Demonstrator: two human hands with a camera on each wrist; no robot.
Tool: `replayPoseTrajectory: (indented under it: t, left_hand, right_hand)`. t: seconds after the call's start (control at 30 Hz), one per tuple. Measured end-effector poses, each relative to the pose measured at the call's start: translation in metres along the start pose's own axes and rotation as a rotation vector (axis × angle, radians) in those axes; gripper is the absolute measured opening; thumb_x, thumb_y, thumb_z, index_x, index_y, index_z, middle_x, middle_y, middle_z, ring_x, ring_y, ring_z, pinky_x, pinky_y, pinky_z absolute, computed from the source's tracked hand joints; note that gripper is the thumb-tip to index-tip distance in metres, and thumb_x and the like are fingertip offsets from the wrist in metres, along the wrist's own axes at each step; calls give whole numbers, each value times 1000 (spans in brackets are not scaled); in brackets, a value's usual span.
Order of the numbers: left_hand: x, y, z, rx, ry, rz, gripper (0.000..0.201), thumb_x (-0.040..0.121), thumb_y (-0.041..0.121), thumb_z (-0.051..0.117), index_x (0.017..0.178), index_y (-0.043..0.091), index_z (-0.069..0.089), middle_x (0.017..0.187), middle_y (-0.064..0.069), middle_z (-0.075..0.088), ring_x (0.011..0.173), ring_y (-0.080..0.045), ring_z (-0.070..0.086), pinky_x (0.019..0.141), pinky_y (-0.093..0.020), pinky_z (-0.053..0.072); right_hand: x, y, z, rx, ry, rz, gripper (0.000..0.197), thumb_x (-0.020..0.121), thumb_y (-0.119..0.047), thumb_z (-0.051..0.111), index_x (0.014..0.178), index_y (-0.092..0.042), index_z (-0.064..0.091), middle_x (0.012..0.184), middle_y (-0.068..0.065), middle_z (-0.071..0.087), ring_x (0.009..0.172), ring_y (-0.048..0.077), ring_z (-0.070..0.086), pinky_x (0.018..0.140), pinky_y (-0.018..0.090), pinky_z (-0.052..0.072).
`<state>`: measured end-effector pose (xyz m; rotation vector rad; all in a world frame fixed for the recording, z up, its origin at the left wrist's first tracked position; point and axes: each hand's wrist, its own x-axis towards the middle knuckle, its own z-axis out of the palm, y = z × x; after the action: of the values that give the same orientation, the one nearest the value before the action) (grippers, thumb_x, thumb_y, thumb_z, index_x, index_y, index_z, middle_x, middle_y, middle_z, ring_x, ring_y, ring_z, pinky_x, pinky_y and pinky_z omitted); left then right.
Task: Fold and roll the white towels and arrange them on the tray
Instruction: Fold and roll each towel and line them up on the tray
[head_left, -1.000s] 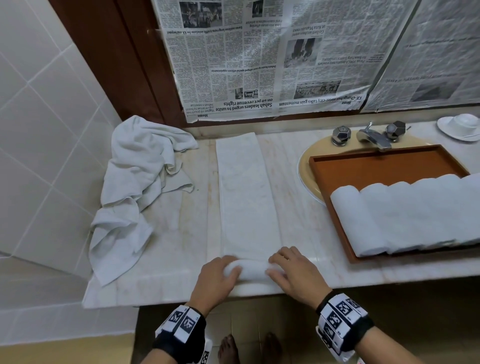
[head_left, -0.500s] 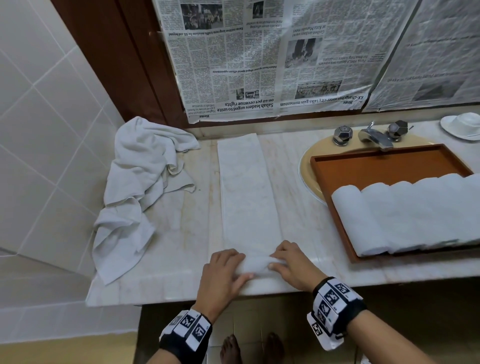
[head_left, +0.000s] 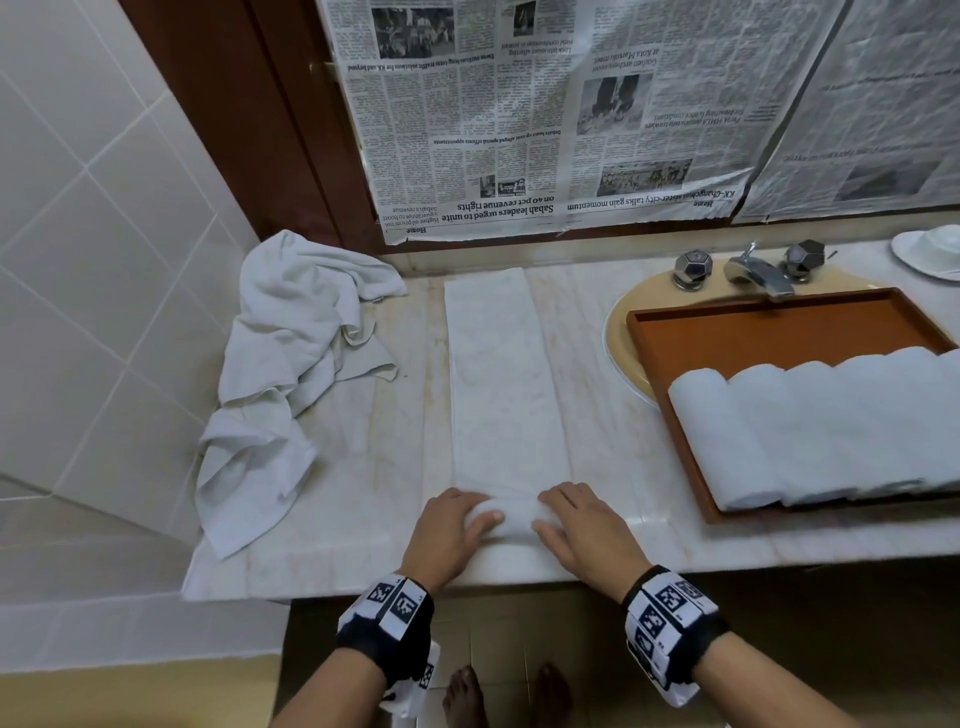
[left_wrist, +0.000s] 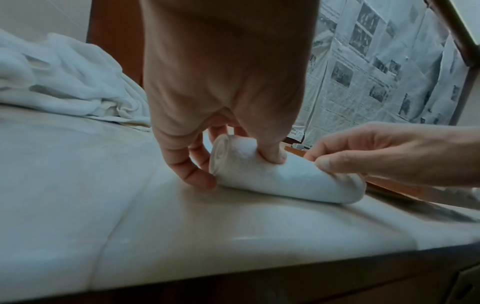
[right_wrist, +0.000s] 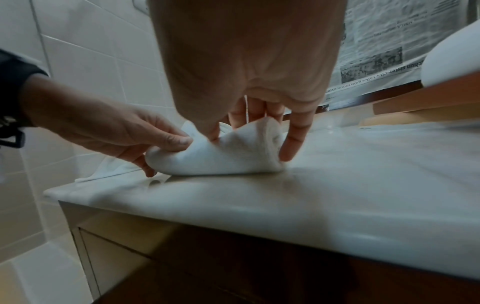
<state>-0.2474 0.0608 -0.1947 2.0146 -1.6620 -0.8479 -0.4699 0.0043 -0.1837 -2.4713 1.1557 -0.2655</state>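
A long folded white towel (head_left: 501, 384) lies flat on the marble counter, running away from me. Its near end is wound into a small roll (head_left: 514, 514) (left_wrist: 280, 179) (right_wrist: 221, 156). My left hand (head_left: 452, 525) (left_wrist: 221, 152) grips the roll's left end, thumb on top and fingers curled behind. My right hand (head_left: 576, 525) (right_wrist: 259, 131) grips the right end the same way. The brown tray (head_left: 779, 327) sits at the right over the basin and holds several rolled white towels (head_left: 821, 431) side by side.
A heap of crumpled white towels (head_left: 291, 374) lies at the counter's left against the tiled wall. Taps and a spout (head_left: 753, 267) stand behind the tray, a white dish (head_left: 930, 249) at far right. Newspaper covers the wall behind. The counter's front edge (head_left: 519, 582) is just under my wrists.
Both hands have kept working the near end of the towel; the roll has turned forward a little and looks thicker. The view has shifted slightly.
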Motion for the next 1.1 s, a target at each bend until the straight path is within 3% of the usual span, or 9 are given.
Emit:
replayPoseTrajectory:
  t: [0.1,0.23,0.37,0.47,0.6,0.73,0.9,0.97,1.1]
  left_hand:
    - [-4,2,3,-58,71,-49,39,92,59,53,116,31,64,112,5,62,106,-15,58,90,-28,42]
    - [-13,11,2,-89,118,-45,41,94,50,58,132,34,52,128,4,37,105,-16,55,88,-27,43]
    - [-19,6,4,159,24,16,67,85,75,48,138,35,49,142,10,35,121,-20,42,95,-34,46]
    - [-20,3,1,227,-7,-2,84,73,89,40,137,34,49,137,12,42,120,-17,42,94,-33,46]
    - [-19,-7,0,39,42,29,58,83,77,51,131,44,50,122,12,54,109,-16,50,93,-32,45]
    - [-18,-12,1,-19,76,52,50,88,71,49,126,40,58,119,13,59,109,-12,54,93,-27,41]
    - [-6,0,-4,-53,70,-67,38,91,57,59,115,30,68,105,8,61,102,-12,57,86,-24,38]
    - [-1,2,-4,-40,55,-100,36,92,59,57,112,31,68,104,5,61,101,-14,58,84,-26,38]
    - [5,4,-3,-40,51,-170,39,94,60,52,110,28,68,105,-1,61,103,-20,59,88,-30,42]
  right_hand:
    - [-3,7,-2,11,-97,-20,53,93,-49,57,133,-14,54,129,2,54,116,23,50,94,35,47]
    - [2,9,-3,148,-64,33,42,96,-42,57,128,-13,60,124,1,56,115,20,49,96,28,42]
    - [11,11,-10,248,-142,126,42,95,-42,60,124,-12,63,120,1,53,113,16,46,98,23,35]
    - [12,10,-13,244,-198,153,44,95,-44,59,125,-13,63,119,2,55,112,17,49,96,23,34]
    - [8,10,-12,381,-115,244,31,93,-45,62,111,-21,63,107,-1,64,100,16,58,91,30,44]
    - [11,5,-13,435,-46,337,27,92,-48,62,105,-26,51,99,-3,58,92,16,56,84,34,46]
    - [16,-4,1,-43,99,131,11,97,-29,52,101,-21,58,99,1,55,87,25,57,69,37,46]
    - [14,-4,3,-99,67,53,25,93,-37,47,102,-19,62,99,0,59,88,25,59,68,37,46]
    - [8,12,-2,28,-120,2,72,85,-73,38,131,-20,55,123,-3,54,111,17,50,91,31,44]
